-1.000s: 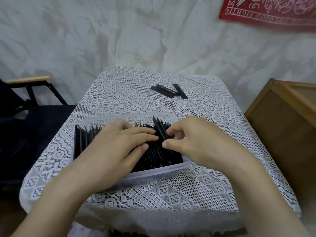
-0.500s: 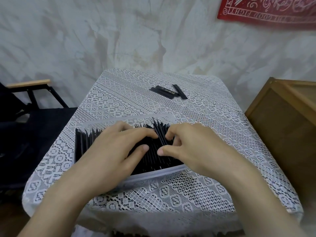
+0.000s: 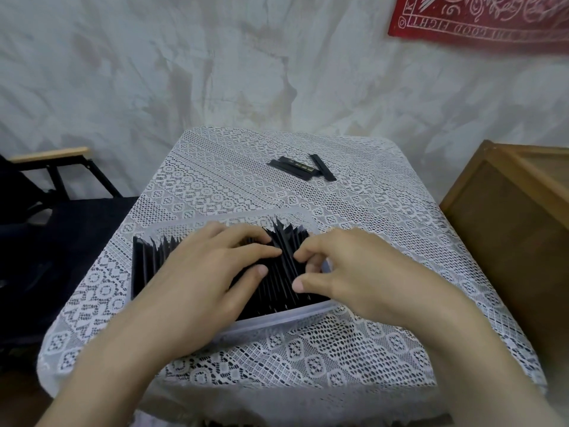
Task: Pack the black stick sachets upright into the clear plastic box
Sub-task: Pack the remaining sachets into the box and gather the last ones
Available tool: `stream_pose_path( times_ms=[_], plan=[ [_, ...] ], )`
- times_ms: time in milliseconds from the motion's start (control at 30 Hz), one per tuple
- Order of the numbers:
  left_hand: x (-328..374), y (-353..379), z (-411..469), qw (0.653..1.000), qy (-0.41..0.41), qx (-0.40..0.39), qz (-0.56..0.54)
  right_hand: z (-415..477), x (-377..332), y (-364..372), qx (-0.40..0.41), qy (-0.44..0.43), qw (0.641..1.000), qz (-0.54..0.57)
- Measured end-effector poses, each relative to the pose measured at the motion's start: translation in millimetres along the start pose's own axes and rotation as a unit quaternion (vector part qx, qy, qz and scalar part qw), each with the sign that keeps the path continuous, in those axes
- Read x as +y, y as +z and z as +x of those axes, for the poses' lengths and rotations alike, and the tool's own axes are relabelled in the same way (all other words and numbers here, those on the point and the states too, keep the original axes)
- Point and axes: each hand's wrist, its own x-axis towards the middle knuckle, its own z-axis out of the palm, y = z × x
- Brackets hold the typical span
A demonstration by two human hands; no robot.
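Sachets point(image 3: 278, 280) upright in box point(image 3: 277, 318) — left fingers point(image 3: 252, 251) flat atop, right fingers point(image 3: 309, 253) curled, pinching some.

A clear plastic box point(image 3: 286, 316) holds a dense row of thin black stick sachets point(image 3: 277, 285) standing upright, some leaning near its right end; three loose sachets point(image 3: 300, 167) lie flat well behind it.

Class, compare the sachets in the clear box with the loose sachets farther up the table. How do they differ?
The packed sachets stand upright in the clear plastic box; the loose sachets lie flat on the tablecloth. The packed sachets are many, the loose sachets few. Both are black sticks.
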Motion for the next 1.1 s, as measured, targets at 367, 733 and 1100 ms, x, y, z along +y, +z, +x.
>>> stream_pose_path(
  times_ms=[367,733,1100],
  plan=[
    [5,-1,2,0.999,0.028,-0.027,0.013,1,11,-6,-0.029,-0.005,0.997,0.078],
    [9,3,10,0.998,0.022,-0.042,0.037,-1,18,-9,-0.024,-0.027,0.997,0.069],
    [7,4,9,0.999,0.016,-0.035,0.004,17,56,-20,0.112,0.032,0.962,0.248]
  ],
)
